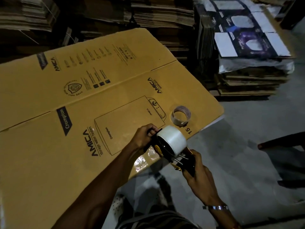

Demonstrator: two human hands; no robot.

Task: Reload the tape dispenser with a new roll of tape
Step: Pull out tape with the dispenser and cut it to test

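**Full roll sits on the dispenser, gripped at both ends**

The left hand (143,135) is closed around the far-left end of the tape dispenser (166,151), its fingers curled over the black frame just beside the roll. The right hand (197,169) clasps the dispenser's handle at the near-right end, fingers wrapped around the black grip, with a metal bracelet (216,207) on that wrist. Between the two hands, touching the frame, sits the new roll of tape (172,139): a thick, pale, translucent roll mounted on the dispenser's hub, its dark core facing the camera. Yellow parts and thin metal rods of the dispenser show just below and to the right of the roll.

The dispenser is held just above the near-right edge of a large flattened cardboard carton (66,113), printed with "AMICA storage water heaters" and "Crompton", which serves as the surface. A strip of glossy clear tape (142,161) lies stuck on the carton just under the left forearm. Farther right on the carton, near the roll but apart from it, rests a nearly spent tape core (181,115), standing on its rim side with a thin layer of clear tape left.

Beyond the carton lies a grey concrete floor (247,154). Stacks of flattened cartons (247,80) stand at the far right, and more fill the dim far background.
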